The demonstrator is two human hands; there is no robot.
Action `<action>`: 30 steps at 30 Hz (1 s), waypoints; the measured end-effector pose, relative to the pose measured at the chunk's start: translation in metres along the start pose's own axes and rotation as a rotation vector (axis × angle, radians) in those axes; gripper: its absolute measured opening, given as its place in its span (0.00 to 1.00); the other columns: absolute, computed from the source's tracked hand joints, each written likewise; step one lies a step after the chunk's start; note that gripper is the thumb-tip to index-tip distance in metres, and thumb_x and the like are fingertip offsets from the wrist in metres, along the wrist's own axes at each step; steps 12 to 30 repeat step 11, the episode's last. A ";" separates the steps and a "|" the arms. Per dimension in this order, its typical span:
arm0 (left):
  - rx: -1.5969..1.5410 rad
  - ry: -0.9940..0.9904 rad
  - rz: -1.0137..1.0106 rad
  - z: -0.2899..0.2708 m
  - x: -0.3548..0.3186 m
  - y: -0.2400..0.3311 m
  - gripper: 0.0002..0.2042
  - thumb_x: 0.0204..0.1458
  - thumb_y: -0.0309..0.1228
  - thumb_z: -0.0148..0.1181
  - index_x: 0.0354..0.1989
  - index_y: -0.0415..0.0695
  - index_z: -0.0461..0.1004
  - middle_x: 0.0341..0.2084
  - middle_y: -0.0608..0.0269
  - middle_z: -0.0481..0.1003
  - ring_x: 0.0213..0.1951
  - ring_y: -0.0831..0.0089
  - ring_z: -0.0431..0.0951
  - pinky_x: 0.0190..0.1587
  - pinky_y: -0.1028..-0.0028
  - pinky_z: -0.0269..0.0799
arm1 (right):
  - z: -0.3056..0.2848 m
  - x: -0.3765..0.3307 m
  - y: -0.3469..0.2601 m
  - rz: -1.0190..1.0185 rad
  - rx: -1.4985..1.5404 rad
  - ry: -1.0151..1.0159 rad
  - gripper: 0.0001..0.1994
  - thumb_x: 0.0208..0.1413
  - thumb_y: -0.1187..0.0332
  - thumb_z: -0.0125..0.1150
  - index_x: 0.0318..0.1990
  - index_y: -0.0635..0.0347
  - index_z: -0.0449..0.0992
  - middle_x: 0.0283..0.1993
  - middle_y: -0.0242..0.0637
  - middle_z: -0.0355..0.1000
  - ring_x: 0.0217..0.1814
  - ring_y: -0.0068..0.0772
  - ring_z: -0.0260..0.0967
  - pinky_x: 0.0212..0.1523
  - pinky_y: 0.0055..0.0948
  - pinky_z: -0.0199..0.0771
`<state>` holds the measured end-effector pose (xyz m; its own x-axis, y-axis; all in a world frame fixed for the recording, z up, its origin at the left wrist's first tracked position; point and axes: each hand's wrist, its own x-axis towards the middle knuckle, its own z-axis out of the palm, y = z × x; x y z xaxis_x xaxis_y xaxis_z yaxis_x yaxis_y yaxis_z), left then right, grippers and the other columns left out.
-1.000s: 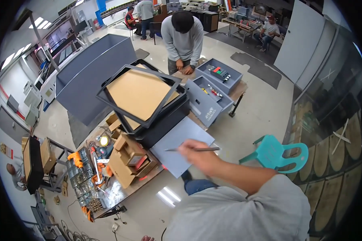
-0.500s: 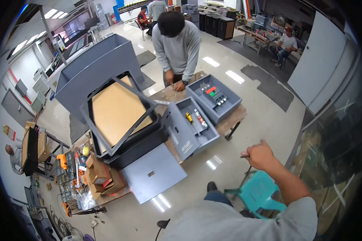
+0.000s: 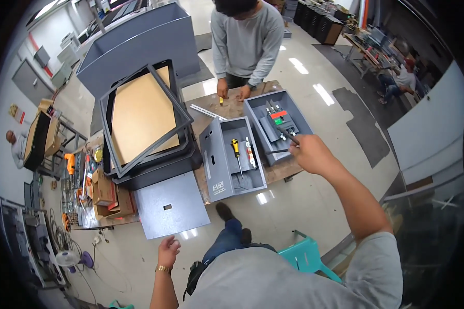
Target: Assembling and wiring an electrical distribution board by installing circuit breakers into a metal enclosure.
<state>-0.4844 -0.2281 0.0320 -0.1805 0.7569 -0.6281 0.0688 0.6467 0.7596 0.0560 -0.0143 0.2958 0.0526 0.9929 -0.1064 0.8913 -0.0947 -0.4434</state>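
My right hand is closed on a thin dark tool; two narrow dark arms stick out past the fingers, and its exact kind is unclear. It is over the near edge of a grey metal box with a circuit breaker inside. My left hand, fingers loosely bent and nothing visible in them, hangs below a flat grey panel with a small cutout. Between the hands lies a second grey box, holding a yellow-and-black screwdriver and a small red-and-white item.
Black frames around a tan board stack on the bench's left, beside cardboard boxes and an orange drill. Across the bench a co-worker handles something yellow near a slotted strip. A teal stool stands at my right.
My right hand has come forward and left with the dark tool, over the breaker's box. My left hand has come into view. The view has shifted closer to the bench.
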 end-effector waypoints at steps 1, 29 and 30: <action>-0.049 -0.039 0.021 0.016 0.009 0.012 0.20 0.62 0.29 0.60 0.62 0.40 0.71 0.48 0.56 0.78 0.42 0.67 0.81 0.42 0.71 0.77 | 0.013 0.017 0.003 -0.010 -0.009 -0.006 0.10 0.58 0.67 0.60 0.37 0.66 0.81 0.33 0.51 0.79 0.34 0.58 0.74 0.39 0.46 0.75; -0.205 -0.474 0.246 0.145 0.089 0.104 0.20 0.62 0.26 0.63 0.62 0.42 0.71 0.51 0.57 0.78 0.49 0.66 0.79 0.51 0.70 0.76 | 0.084 0.123 -0.014 0.078 -0.092 -0.171 0.11 0.58 0.65 0.60 0.37 0.65 0.82 0.35 0.54 0.80 0.38 0.59 0.77 0.44 0.50 0.76; -0.205 -0.474 0.246 0.145 0.089 0.104 0.20 0.62 0.26 0.63 0.62 0.42 0.71 0.51 0.57 0.78 0.49 0.66 0.79 0.51 0.70 0.76 | 0.084 0.123 -0.014 0.078 -0.092 -0.171 0.11 0.58 0.65 0.60 0.37 0.65 0.82 0.35 0.54 0.80 0.38 0.59 0.77 0.44 0.50 0.76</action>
